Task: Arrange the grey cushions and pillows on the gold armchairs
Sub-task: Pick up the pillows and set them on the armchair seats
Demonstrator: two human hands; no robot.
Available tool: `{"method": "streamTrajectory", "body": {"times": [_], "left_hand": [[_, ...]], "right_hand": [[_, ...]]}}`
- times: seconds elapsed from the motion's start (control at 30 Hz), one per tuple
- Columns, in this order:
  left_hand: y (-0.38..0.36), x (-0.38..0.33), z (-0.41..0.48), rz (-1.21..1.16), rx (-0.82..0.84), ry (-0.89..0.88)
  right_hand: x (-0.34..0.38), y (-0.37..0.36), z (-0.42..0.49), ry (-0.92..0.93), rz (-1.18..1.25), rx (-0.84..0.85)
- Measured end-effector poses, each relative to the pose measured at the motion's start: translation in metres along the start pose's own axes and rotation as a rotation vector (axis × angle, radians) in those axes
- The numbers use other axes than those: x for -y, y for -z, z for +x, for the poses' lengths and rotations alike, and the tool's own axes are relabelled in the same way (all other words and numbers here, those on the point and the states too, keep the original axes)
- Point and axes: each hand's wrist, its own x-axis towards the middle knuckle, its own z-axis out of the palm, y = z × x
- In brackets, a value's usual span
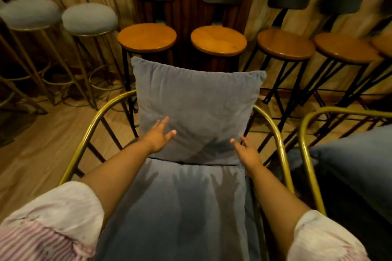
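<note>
Both hands, left [158, 135] and right [246, 149], spread open beside the upright pillow [197, 110] on the armchair [91, 127], holding nothing; squaring it likely comes next.

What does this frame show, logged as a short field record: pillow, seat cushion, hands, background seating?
pillow: grey pillow upright against the back of the gold armchair
seat cushion: grey seat cushion lies flat on the seat
left hand: open, at the pillow's lower left
right hand: open, at the lower right corner
background: wooden stools, grey padded stools
second armchair: at right, partly visible
</note>
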Motion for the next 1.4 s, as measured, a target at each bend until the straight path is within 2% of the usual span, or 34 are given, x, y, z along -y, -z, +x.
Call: {"method": "streamTrajectory", "body": {"times": [0.2, 0.4, 0.67, 0.87, 1.17, 1.4], "left_hand": [[-0.008, -0.060, -0.101, 0.291, 0.073, -0.177], [-0.039, -0.128, -0.193, 0.360, 0.107, -0.373], [-0.109, -0.211, -0.272, 0.414, 0.230, -0.632], [-0.184, -0.283, -0.308, 0.419, 0.287, -0.756], [-0.297, -0.396, -0.332, 0.321, 0.333, -0.770], [-0.338, -0.440, -0.299, 0.203, 0.320, -0.671]], "right_hand": [[0.011, 0.048, -0.112, 0.246, -0.256, -0.082], [0.001, 0.126, -0.206, 0.293, -0.522, -0.212], [-0.057, 0.253, -0.294, 0.161, -0.486, -0.328], [-0.110, 0.346, -0.330, 0.049, -0.415, -0.472], [-0.164, 0.487, -0.336, 0.035, -0.344, -0.505], [-0.176, 0.556, -0.263, -0.027, -0.240, -0.457]]}}
